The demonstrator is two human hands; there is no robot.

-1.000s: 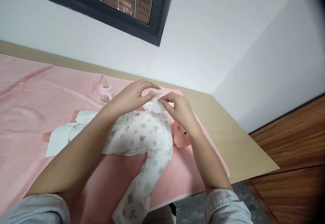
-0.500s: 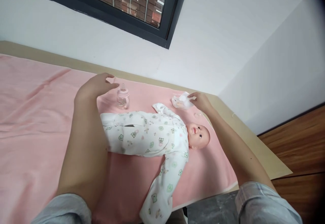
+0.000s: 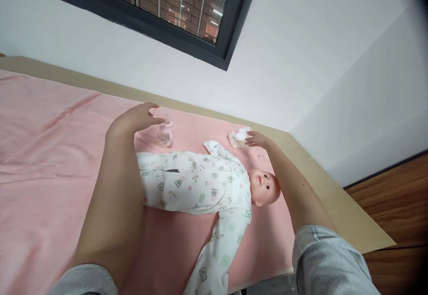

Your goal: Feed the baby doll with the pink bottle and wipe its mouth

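Note:
My left hand (image 3: 142, 116) is at the back of the pink cloth, thumb and fingers apart, curved beside a small baby bottle (image 3: 165, 134) with a pale pink collar. The thumb overlaps the bottle's top; whether it touches is unclear. Over at the right, my right hand (image 3: 259, 139) has its fingers spread at the right edge of a clear crumpled packet with something white in it (image 3: 237, 138). A baby doll (image 3: 264, 187) lies on its back in a white sleepsuit (image 3: 200, 183) printed with green bears, one sleeve stretched toward me. My left forearm hides its feet.
The pink cloth (image 3: 50, 152) covers a tan board (image 3: 334, 205). A small clear thing (image 3: 263, 157) lies between the packet and the doll's head. A white wall (image 3: 187, 81) with a dark-framed window (image 3: 220, 56) rises behind. Wooden panelling (image 3: 394, 188) stands at the right.
The view has shifted slightly. My right hand's fingers, earlier bent at the packet's white content, now lie more spread at its edge. My left hand has moved slightly closer over the bottle's top.

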